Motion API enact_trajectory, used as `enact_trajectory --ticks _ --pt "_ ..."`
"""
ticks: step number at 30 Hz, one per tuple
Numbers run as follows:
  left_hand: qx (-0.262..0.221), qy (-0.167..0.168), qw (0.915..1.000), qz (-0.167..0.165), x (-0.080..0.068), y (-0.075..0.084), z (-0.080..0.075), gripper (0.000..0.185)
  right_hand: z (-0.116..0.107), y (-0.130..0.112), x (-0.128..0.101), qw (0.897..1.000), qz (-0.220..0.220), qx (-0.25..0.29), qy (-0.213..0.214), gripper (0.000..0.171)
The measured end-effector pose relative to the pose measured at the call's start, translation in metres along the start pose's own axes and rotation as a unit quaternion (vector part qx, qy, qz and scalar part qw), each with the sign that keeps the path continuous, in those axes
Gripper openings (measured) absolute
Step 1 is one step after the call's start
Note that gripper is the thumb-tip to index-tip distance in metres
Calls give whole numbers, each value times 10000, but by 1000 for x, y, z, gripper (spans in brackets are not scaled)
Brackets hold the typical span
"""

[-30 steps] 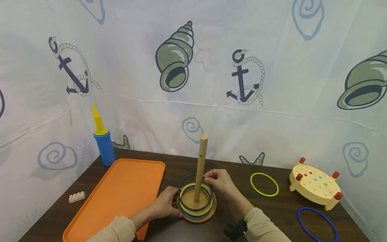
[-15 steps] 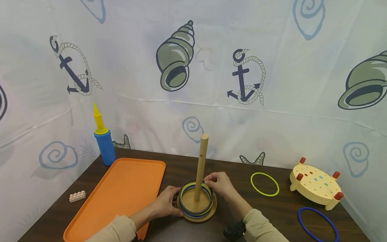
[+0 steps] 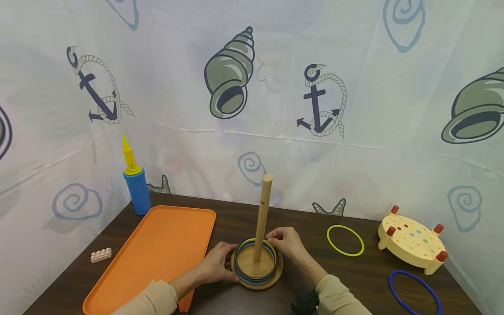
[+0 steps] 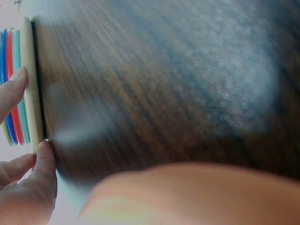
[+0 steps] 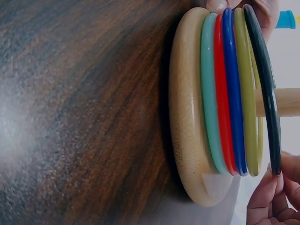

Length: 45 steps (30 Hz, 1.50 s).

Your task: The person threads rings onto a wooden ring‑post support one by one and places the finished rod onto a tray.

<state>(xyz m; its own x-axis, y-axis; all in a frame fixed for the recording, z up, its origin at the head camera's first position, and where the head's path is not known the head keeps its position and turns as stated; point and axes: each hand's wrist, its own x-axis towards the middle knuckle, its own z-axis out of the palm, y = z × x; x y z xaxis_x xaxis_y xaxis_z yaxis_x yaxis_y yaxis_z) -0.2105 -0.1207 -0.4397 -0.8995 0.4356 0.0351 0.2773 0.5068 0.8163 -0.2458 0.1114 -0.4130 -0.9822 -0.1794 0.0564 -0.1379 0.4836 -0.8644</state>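
Observation:
A round wooden base with an upright wooden peg stands on the table. In the right wrist view, a teal ring, a red ring, a blue ring and a yellow ring are stacked around the peg. Above them a black ring encircles the peg, tilted, its near side lifted off the yellow one. My right hand pinches that raised side between thumb and fingers. Across from it, my left hand grips the base's edge; its fingertips meet the rim.
An orange tray lies left, beside a pink toy brick and a blue hand pump. To the right are a loose yellow ring, a loose blue ring and a cream pegged toy. A patterned curtain hangs behind.
The black ring has sunk along the peg toward the stacked rings, lowered by my right hand, which has dropped slightly. My left hand has stayed at the base.

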Motion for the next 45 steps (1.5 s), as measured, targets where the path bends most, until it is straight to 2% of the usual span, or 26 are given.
enact_trajectory --ticks 15,29,40,45 --pt "-35 -28 10000 30 1 -2 0 82 4 5 0 9993 -212 -246 166 5" --pt "-7 -69 10000 -46 3 -3 0 82 4 9 0 9989 -288 -238 282 4" --pt "29 -52 10000 -61 3 -3 0 83 -10 18 -3 9985 -184 -84 505 7" --pt "28 -68 9999 -68 3 -3 0 83 -22 24 -4 9967 -84 -161 792 9"
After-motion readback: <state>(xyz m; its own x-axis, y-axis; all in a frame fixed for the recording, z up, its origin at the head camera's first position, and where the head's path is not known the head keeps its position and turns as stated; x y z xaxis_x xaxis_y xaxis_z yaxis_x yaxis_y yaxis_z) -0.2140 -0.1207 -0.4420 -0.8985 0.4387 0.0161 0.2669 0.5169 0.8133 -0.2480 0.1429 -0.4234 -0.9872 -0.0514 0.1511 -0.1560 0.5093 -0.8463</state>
